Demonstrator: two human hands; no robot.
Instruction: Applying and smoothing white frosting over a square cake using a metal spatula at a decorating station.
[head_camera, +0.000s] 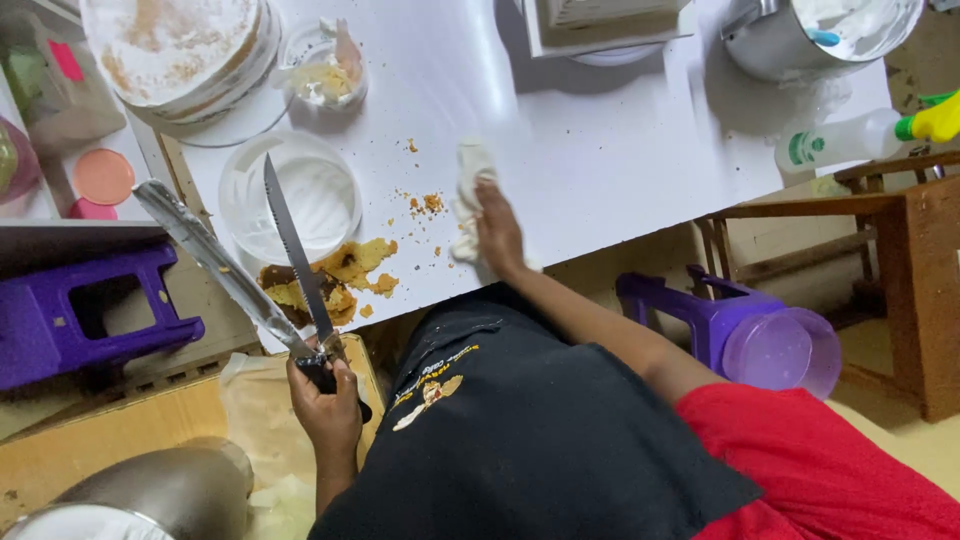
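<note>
My left hand (325, 400) grips two tools by their handles below the table's near edge: a long serrated knife (292, 245) and a long flat metal spatula (205, 250), both pointing up and to the left over the table. My right hand (497, 232) presses a crumpled white cloth (468, 195) on the white table (600, 140) near its front edge. Left of the cloth lie cake crumbs (428, 203) and a heap of yellow-brown cake trimmings (335, 280). I wear a black apron (520, 440) over a red garment.
Stacked cake layers (180, 55) on a board sit at the far left, beside a clear cup of scraps (325, 65) and a white round lid (300, 195). A metal bowl (820, 35) and squeeze bottle (850, 140) stand far right. Purple stools (90, 310) (750, 335) flank me; a cardboard box (110, 430) lies lower left.
</note>
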